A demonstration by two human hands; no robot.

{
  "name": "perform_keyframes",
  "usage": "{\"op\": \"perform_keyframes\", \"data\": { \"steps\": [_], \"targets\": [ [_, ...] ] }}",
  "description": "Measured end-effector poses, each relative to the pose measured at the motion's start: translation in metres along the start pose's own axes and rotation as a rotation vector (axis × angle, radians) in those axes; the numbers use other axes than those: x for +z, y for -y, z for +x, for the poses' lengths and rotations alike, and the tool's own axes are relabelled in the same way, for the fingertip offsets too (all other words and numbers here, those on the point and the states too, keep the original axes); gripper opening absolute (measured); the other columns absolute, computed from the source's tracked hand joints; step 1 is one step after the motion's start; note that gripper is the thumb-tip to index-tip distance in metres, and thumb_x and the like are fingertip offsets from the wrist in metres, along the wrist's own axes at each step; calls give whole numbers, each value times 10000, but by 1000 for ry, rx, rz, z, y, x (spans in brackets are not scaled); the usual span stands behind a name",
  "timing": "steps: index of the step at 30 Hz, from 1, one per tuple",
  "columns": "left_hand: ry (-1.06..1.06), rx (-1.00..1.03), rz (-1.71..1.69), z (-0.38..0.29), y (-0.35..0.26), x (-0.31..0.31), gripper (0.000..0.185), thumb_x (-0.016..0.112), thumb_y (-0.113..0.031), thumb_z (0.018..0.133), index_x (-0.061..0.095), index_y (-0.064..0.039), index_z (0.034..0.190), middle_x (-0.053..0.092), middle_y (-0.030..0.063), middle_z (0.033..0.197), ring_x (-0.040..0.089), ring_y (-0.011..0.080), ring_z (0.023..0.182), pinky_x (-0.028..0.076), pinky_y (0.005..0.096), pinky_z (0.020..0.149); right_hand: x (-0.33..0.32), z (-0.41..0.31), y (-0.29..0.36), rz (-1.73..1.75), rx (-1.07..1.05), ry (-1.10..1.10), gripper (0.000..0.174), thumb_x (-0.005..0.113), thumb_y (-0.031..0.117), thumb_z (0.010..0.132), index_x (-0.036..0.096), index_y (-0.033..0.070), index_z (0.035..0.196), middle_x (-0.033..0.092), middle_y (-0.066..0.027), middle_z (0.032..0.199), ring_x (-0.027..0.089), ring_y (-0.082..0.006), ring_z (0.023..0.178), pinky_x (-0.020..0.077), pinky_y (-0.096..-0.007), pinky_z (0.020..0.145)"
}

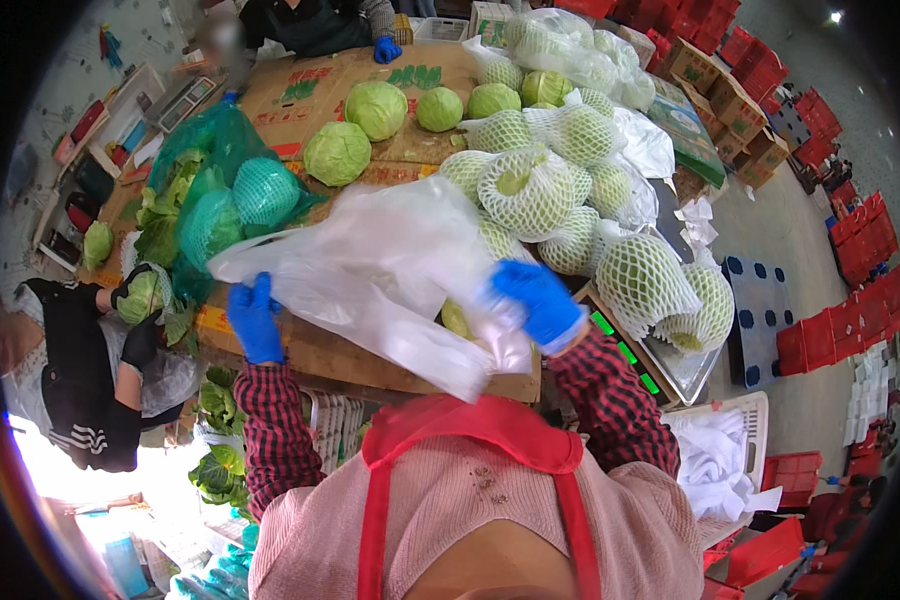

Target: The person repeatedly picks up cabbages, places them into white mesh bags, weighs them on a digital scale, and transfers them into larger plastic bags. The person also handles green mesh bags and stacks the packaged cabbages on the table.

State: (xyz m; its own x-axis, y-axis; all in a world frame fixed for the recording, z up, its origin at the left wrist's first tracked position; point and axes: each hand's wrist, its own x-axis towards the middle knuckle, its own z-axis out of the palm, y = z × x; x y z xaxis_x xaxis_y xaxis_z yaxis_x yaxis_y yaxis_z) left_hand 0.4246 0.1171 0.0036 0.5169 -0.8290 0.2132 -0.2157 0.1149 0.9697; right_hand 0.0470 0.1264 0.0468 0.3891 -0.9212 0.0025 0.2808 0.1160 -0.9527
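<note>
A translucent white plastic bag (390,240) is spread in front of me above the cardboard-covered table. My left hand (255,319), in a blue glove, pinches the bag's left edge. On the other side, my blue-gloved right hand (538,304) grips the bag near its right end; this hand is blurred by motion. Beneath the bag a green cabbage (457,319) shows only in part. Just beyond my right hand lie cabbages in white foam netting (529,191). Bare cabbages (337,154) sit past the bag's far edge.
A green mesh sack (225,202) of netted cabbages stands at left, beside a person in black gloves (139,345) holding a cabbage. Another person's blue glove (387,50) rests at the far edge. Right are a scale (675,375) bearing netted cabbages and a basket (754,435) of white netting.
</note>
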Motion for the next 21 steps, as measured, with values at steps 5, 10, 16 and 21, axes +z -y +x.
{"op": "perform_keyframes", "data": {
  "steps": [5,10,16,21],
  "targets": [
    [463,168,630,-52,72,18,320,614,-296,773,535,-8,889,586,135,721,576,256,648,475,363,657,-40,-27,47,-185,-516,-643,246,499,142,879,541,56,1105,581,-56,1039,548,-149,926,461,-299,811],
    [1228,365,944,-93,28,46,423,637,-416,713,598,-43,908,620,158,769,597,325,679,476,373,616,-44,-46,84,304,-477,-610,161,549,121,853,569,77,1007,589,-43,965,560,-149,895,450,-286,809],
    [1205,-181,170,-75,-127,68,226,661,-223,762,604,-19,840,604,73,722,577,183,624,475,275,607,-10,-44,66,-46,-191,-345,321,587,53,793,540,3,1106,601,-47,970,557,-115,841,455,-247,748],
    [973,-94,-411,-111,-144,151,145,644,-107,780,532,-20,812,560,18,683,534,92,626,456,231,576,28,-27,28,-312,-81,-231,154,642,87,752,596,0,871,607,-39,801,550,-91,741,452,-247,658]
  ]
}}
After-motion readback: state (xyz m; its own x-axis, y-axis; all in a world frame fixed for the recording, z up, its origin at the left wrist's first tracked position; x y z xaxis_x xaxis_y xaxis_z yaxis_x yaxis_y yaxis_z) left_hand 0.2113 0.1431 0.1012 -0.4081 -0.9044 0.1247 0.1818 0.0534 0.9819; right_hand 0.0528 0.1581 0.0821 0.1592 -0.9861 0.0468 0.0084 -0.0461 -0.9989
